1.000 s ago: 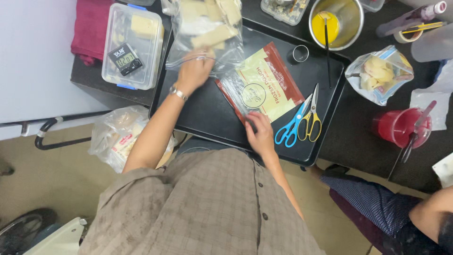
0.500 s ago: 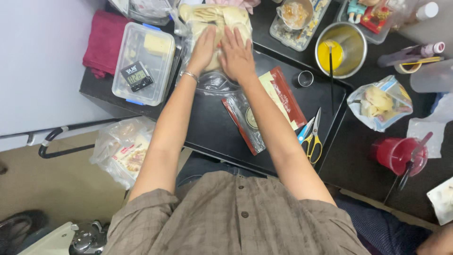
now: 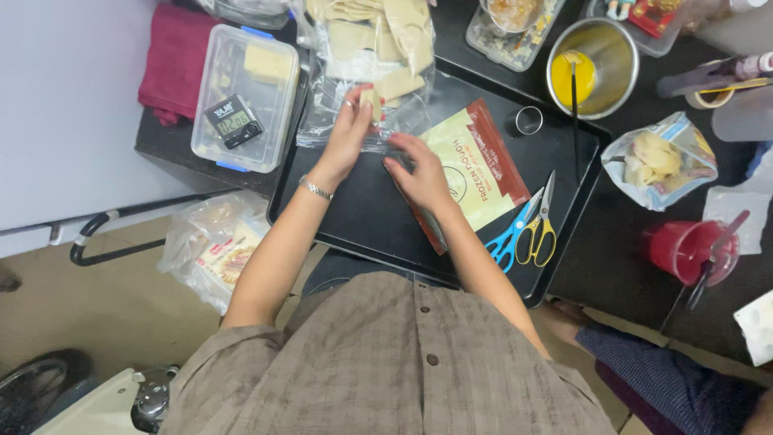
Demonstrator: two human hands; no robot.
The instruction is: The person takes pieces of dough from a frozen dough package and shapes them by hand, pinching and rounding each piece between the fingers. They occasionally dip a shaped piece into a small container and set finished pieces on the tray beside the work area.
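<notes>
- The left hand (image 3: 348, 133) pinches a small pale dough piece (image 3: 371, 100) between thumb and fingertips, at the mouth of a clear plastic bag (image 3: 366, 72) of pale squares.
- The right hand (image 3: 421, 173) lies flat, fingers spread, on a printed pouch (image 3: 475, 165) (red and cream).
- Beyond those fingers, on the black tray (image 3: 354, 217): scissors (image 3: 527, 229).

Food-preparation workspace, likely a small kitchen or catering table. Dark baking tray (image 3: 338, 217) under both hands, clear bag of pale dough sheets (image 3: 378, 48) just beyond them, steel bowl of yellow egg wash (image 3: 592, 60) farther right, digital timer (image 3: 232, 121) on a plastic container to the left.
</notes>
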